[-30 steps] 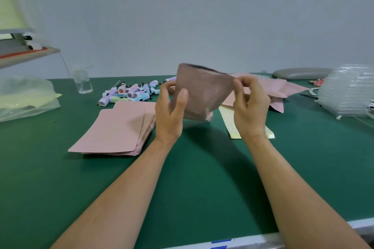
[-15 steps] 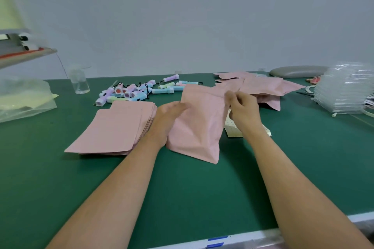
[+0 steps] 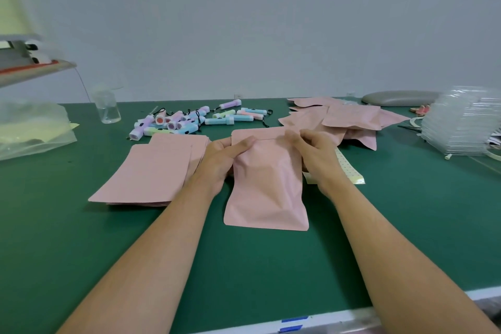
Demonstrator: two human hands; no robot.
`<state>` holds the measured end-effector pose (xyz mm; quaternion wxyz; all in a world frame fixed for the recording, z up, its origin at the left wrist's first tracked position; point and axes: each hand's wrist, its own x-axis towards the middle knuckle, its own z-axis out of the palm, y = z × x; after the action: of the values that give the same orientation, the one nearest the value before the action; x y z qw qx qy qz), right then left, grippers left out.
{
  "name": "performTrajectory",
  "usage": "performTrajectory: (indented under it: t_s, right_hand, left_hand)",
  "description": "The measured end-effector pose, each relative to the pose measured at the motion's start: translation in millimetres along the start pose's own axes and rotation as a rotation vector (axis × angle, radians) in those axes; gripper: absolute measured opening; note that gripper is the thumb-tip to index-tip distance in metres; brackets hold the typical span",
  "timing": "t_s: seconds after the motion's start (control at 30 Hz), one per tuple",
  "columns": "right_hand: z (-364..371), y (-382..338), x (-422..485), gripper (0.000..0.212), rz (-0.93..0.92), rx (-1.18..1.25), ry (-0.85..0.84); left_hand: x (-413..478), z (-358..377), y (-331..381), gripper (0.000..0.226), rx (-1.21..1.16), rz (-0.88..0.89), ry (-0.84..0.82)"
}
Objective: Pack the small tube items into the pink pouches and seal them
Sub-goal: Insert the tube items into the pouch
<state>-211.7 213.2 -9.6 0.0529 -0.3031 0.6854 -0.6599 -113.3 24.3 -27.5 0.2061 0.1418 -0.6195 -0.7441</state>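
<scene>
Green table [image 3: 81,238] held one slightly puffed pink pouch [image 3: 267,184] lying at centre, top edge away from the person. Left hand [image 3: 225,156] gripped its upper left corner with curled fingers, and right hand [image 3: 317,154] pinched the top seam at the right. Stack of flat pouches [image 3: 151,171] sat just left, small tube items [image 3: 189,122] heaped behind, loose pouches [image 3: 349,119] piled back right, dotted sticker strip [image 3: 349,171] beside the right wrist.
</scene>
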Motion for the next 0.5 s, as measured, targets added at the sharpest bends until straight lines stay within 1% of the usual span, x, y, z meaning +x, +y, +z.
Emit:
performTrajectory:
  t_s: [0.13,0.23,0.33,0.37,0.47,0.5]
  right_hand:
    - [0.9,4.5,0.7,0.043,0.002,-0.027,-0.037]
    - [0.8,5.8,1.8,0.037,-0.006,-0.042,-0.026]
    - [1.3,7.6,3.4,0.029,-0.005,-0.068,-0.005]
    - [1.3,8.1,3.4,0.029,-0.018,-0.079,-0.007]
    - [2.0,8.7,2.9,0.033,-0.043,-0.104,-0.004]
    - [2.5,9.0,2.7,0.038,-0.040,-0.092,-0.003]
  left_hand:
    - [-0.2,-0.2,-0.3,0.027,0.016,-0.003,-0.011]
    - [0.9,-0.6,-1.3,0.032,0.000,0.000,-0.002]
    - [0.1,1.4,-1.8,0.041,0.035,0.000,0.000]
    - [-0.2,1.9,-2.3,0.042,0.048,0.005,0.005]
    - [0.6,1.6,-3.7,0.032,0.055,0.038,0.015]
    - [0.7,1.4,-3.4,0.031,0.049,0.044,0.020]
